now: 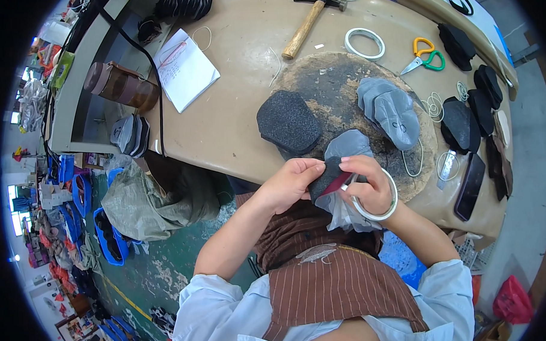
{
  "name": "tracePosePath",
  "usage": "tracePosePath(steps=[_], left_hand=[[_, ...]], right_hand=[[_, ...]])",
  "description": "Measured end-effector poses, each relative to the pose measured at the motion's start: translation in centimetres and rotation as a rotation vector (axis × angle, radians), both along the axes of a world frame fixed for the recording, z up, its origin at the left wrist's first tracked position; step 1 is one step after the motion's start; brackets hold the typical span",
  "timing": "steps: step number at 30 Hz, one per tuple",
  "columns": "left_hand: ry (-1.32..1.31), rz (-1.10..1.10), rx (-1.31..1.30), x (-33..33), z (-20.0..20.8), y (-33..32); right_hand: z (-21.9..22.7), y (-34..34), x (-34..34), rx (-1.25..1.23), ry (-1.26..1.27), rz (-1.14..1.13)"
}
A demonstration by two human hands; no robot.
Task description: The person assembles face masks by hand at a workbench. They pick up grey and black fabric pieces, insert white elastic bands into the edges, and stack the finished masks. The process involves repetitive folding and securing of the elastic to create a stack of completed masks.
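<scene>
Just past my lap, at the near edge of a round worn board (342, 72), my left hand (290, 185) pinches a dark grey fabric piece (324, 179) with a maroon underside. My right hand (371, 185) grips the same piece at its right edge. A white roll of tape (392, 205) hangs round the right hand's fingers. Thin grey sheeting (350, 142) shows behind and below the hands; how it joins the piece is hidden. On the board lie a stack of speckled dark pieces (289, 120) and a fanned stack of grey pieces (391, 112).
Farther back are a hammer (307, 34), another tape roll (365, 43) and scissors (424, 58). Dark stacks (461, 125) and a phone (469, 187) line the right. Papers (185, 71) and a brown bottle (120, 85) stand left, near a black cable (139, 46).
</scene>
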State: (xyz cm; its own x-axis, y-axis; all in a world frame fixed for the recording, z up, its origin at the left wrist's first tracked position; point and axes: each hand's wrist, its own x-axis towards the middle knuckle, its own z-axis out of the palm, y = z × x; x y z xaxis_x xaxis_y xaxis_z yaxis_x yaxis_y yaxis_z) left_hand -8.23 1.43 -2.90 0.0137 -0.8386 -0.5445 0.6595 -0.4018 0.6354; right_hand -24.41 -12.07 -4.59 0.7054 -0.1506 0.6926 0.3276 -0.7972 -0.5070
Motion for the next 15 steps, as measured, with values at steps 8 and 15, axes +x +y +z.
tracePosePath(steps=[8, 15], left_hand=[[-0.288, -0.209, -0.136, 0.7, 0.8, 0.0], [-0.213, -0.238, -0.127, 1.2, 0.5, 0.0]], right_hand=[[0.3, 0.1, 0.5, -0.094, 0.043, -0.086], [0.5, -0.2, 0.4, -0.076, 0.044, -0.059]])
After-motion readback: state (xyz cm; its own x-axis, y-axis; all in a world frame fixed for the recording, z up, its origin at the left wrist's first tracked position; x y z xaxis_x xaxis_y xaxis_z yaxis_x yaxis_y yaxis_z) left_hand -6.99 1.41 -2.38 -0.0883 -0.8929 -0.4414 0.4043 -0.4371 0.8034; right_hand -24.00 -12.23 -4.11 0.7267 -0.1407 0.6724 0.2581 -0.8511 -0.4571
